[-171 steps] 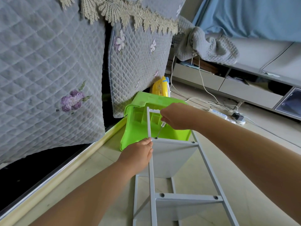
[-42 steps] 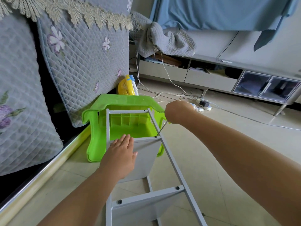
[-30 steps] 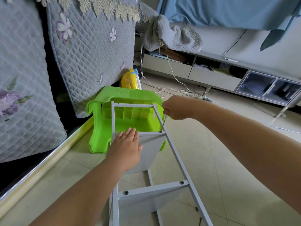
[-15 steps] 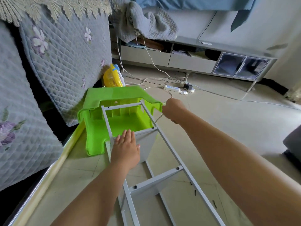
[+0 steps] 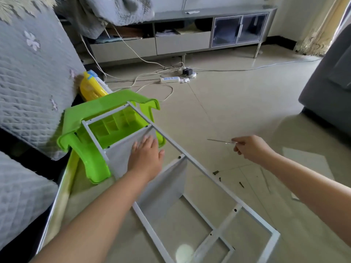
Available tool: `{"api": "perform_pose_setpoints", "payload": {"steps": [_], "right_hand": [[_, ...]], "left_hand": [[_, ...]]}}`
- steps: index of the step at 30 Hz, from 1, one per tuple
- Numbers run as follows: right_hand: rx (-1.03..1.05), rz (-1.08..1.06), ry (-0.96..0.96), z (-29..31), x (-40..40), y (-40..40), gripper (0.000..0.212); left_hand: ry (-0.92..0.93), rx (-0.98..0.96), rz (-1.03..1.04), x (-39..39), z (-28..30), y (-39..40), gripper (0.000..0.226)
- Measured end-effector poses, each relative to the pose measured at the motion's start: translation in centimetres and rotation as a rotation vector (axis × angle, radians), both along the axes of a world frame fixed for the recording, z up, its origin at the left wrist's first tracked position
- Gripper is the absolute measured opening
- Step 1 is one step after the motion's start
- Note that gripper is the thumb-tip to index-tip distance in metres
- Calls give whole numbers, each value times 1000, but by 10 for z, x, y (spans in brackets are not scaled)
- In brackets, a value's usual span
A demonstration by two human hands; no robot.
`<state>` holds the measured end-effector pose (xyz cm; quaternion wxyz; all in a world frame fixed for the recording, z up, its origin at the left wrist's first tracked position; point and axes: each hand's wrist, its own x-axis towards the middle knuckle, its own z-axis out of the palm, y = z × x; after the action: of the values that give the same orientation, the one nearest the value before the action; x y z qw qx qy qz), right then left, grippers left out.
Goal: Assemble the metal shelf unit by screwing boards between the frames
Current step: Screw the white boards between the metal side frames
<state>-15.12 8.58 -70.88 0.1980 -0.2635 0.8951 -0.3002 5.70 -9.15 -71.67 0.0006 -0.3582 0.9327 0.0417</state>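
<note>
The white metal frame point(image 5: 191, 164) is seen lying at a slant across the tiled floor point(image 5: 237, 111), its far end propped on a green plastic stool point(image 5: 91, 149) tipped on its side next to a quilted grey sofa cover point(image 5: 28, 82). Two grey boards are fitted under the frame's rungs: the upper board point(image 5: 121, 154) near the stool and a 2nd board point(image 5: 167, 186) just below it. The left hand point(image 5: 146, 154) is laid flat on the upper board, fingers straight & spread, nothing gripped. The right hand point(image 5: 250, 147) is held in the air to the right of the frame, apart from it, w/ fingers pinched round the handle of a thin screwdriver point(image 5: 220, 141) whose shaft points left. A few small dark screws point(image 5: 241, 185) are scattered on the floor just right of the frame rail. A power strip point(image 5: 170, 79) w/ tangled cables is seen further back, in front of a low grey TV cabinet point(image 5: 190, 35)
</note>
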Motion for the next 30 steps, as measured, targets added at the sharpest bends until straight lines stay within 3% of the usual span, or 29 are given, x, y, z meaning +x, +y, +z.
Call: {"api": "perform_pose_setpoints", "payload": {"steps": [6, 11, 18, 24, 30], "right_hand": [[40, -4, -67, -62, -17, 38, 34], [234, 103, 22, -118, -30, 89, 31], [356, 151, -1, -228, -31, 131, 35], [439, 221, 123, -255, -14, 136, 27], [429, 222, 115, -256, -29, 144, 28]], "left_hand": [[-52, 141, -232, -63, -11, 102, 60], [-54, 154, -159, -86, -18, 137, 60], [-282, 87, 12, -102, -18, 157, 57], [-416, 41, 8, -114, -17, 174, 49], [-575, 27, -60, -146, -31, 196, 45]]}}
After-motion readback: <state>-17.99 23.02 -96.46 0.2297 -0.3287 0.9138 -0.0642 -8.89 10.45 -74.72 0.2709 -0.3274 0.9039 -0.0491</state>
